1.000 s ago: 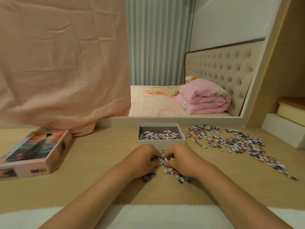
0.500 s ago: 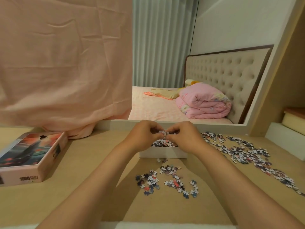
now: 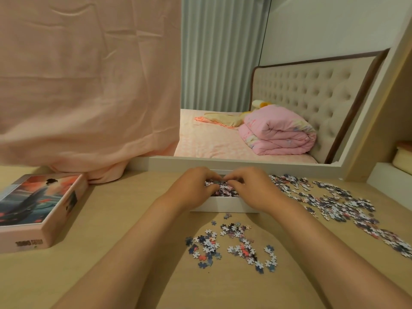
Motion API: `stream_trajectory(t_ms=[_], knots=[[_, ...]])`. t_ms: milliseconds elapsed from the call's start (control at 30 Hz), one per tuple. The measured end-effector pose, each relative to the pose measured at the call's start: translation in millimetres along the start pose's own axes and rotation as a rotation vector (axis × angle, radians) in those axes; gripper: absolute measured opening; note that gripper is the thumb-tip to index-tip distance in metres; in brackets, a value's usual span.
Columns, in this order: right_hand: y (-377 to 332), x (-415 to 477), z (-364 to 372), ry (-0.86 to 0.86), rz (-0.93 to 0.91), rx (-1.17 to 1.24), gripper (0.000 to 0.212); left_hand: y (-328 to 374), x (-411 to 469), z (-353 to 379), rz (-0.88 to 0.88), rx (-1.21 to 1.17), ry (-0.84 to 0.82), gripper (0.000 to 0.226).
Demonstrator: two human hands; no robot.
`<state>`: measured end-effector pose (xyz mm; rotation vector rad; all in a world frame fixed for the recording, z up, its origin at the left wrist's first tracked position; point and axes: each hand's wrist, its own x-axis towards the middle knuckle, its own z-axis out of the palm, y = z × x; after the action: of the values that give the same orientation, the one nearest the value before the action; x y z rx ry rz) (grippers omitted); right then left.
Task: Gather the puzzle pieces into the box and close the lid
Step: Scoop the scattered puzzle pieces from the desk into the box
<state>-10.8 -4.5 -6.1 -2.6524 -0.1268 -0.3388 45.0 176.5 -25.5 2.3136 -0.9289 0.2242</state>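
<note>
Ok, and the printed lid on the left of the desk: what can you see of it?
The lid looks like cardboard: shallow, rectangular, pale pink sides, the top printed with a dark-haired robed figure against orange and teal. Dark lettering on its near side is unreadable. It lies flat, picture up, on the wooden desk, cut by the left frame edge, its far corner by the pink cloth; contact unclear. The left hand and right hand are away from it.

left hand bare | right hand bare | forearms unsleeved
</note>
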Motion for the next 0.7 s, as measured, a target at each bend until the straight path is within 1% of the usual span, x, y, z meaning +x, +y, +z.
stream_trajectory(t_ms=[67,133,200,300,367,433,500,567,633,700], knots=[[-1.7,-10.7,-6.4,0.046,-0.054,-0.039,0.022,2.7,-2.1,-2.0,0.03,0.068,0.027,0.018],[-5.6,-23.9,-10.6,0.037,-0.11,-0.038,0.021,8.8,-7.0,-6.0,0.052,0.094,0.034,0.009],[-7.0,-36.5,-9.0,-0.077,-0.117,-0.054,0.022,17.7,-14.5,-8.9,0.074,0.116,-0.014,0.007],[-4.8,-50.5,2.4,-0.299,-0.089,-0.165,0.027,28.4,-29.8,-7.3,0.078,0.184,-0.172,0.014],[-2.9,-56.9,9.6,-0.357,-0.105,-0.218,0.033,28.1,-40.4,-3.9,0.053,0.216,-0.273,0.018],[-1.4,-60.8,14.1,-0.359,-0.14,-0.275,0.039,24.6,-51.0,0.2,0.041,0.258,-0.347,0.028],[-2.3,-64.4,13.9,-0.355,-0.161,-0.295,0.043,20.7,-60.8,4.1,0.035,0.258,-0.361,0.035],[-5.5,-69.5,8.6,-0.357,-0.146,-0.226,0.039,19.9,-68.7,6.7,0.044,0.22,-0.333,0.034],[-5.9,-74.4,1.1,-0.33,-0.102,-0.102,0.032,22.9,-73.5,4.6,0.056,0.196,-0.31,0.032],[-2.9,-76.2,-7.3,-0.294,-0.078,-0.052,0.028,26.8,-77.1,-2.6,0.035,0.19,-0.301,0.037]])
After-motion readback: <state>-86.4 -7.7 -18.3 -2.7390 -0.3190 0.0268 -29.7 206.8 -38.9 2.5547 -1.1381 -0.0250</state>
